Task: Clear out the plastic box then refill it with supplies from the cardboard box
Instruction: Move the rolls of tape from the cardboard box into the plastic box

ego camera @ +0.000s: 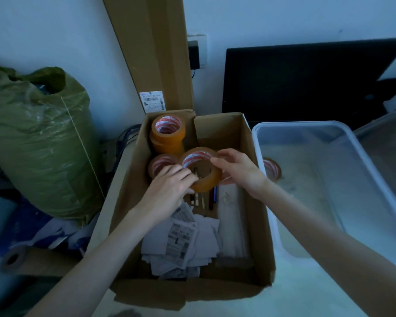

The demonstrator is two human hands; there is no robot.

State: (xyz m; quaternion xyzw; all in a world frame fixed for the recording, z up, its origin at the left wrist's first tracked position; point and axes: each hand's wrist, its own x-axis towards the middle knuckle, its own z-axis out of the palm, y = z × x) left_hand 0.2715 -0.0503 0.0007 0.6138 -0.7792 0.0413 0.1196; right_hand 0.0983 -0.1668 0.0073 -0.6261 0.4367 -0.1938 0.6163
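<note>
An open cardboard box [256, 213] stands in the middle. Above its inside, both hands hold one brown tape roll [212, 179] tilted toward me. My left hand [169, 186] grips its left rim. My right hand [236, 168] pinches its right rim from above. More tape rolls lie in the box: a stack [167, 133] at the far left corner and another roll [158, 165] beside my left hand. Pens [212, 200], paper slips [183, 243] and a white packet [231, 225] lie on the box floor. The clear plastic box [306, 186] stands to the right with one tape roll [272, 169] inside.
A green stuffed bag [39, 143] stands at the left. A tall cardboard piece [156, 53] leans on the wall behind the box. A black monitor [306, 83] is at the back right. The plastic box's lid [386, 156] lies at the far right. A cardboard tube [16, 259] lies at the lower left.
</note>
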